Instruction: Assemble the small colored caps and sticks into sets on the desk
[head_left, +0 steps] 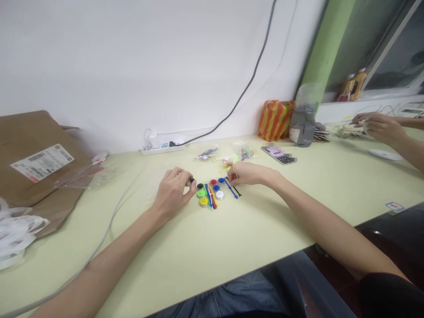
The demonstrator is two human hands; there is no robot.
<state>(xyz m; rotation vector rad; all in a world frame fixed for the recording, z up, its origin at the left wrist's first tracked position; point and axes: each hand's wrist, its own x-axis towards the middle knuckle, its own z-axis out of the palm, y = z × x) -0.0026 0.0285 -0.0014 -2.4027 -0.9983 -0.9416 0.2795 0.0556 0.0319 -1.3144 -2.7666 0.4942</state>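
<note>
My left hand (pixel 175 191) pinches a small black-topped round piece (pixel 190 180) just above the table, left of a cluster of similar pieces. These have clear rims and coloured tops: black (pixel 200 187), green (pixel 201 193), yellow (pixel 204 202), red (pixel 213 182), blue (pixel 216 188) and white (pixel 219 194). Between them lies a bundle of slim coloured plastic arrows (pixel 211 196). On the right, my right hand (pixel 243 173) has its fingers closed at the upper part of a black plastic arrow (pixel 237 191). A blue arrow (pixel 231 188) lies alongside; the fingertips are partly hidden.
Small clear bags of coloured parts (pixel 208 153) and a phone (pixel 280 154) lie behind my hands. A power strip (pixel 162 148) sits by the wall. Cardboard (pixel 33 150) and white strips (pixel 20 229) are at left. Another person's hands (pixel 380 126) work at far right.
</note>
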